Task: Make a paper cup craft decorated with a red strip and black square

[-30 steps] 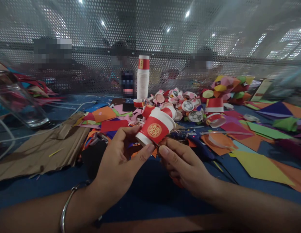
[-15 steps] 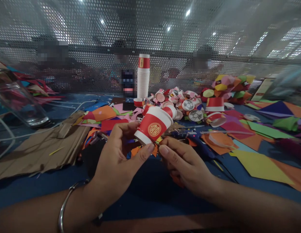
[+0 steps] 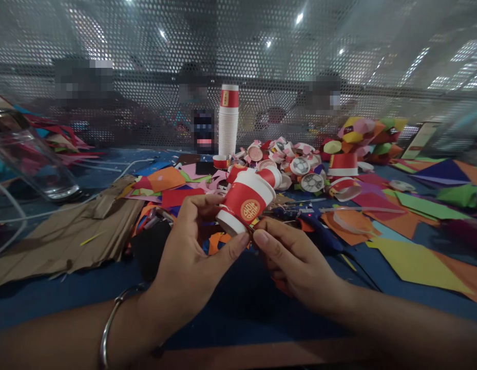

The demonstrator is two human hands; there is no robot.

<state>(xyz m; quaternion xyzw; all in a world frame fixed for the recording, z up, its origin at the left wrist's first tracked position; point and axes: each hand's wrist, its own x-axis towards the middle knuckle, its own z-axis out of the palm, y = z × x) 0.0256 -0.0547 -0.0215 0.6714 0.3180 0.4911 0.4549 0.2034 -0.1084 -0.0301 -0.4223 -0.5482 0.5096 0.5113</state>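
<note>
While my left hand [image 3: 192, 257] has the paper cup [image 3: 242, 198] pinched between thumb and fingers, straight out at twelve o'clock in front of me, my right hand [image 3: 292, 252] is closed around a thin dark tool [image 3: 250, 235] at the cup's lower edge, about five o'clock on it. Can't really tell what the tool is, fingers cover most of it, but the orange bit [image 3: 282, 288] peeking out under my right hand could be a scissor handle. The cup's tipped, mouth toward one o'clock, bottom toward seven. Looks like a slit where red meets white, so my guess is the step in hand is cutting round there. Next move, I'd say, calls for rolling the cup a touch with the left, no squeezing. Stack of cups [image 3: 228, 123] is at twelve, further back, and a heap of cup scraps [image 3: 300, 165] sits around one.
</note>
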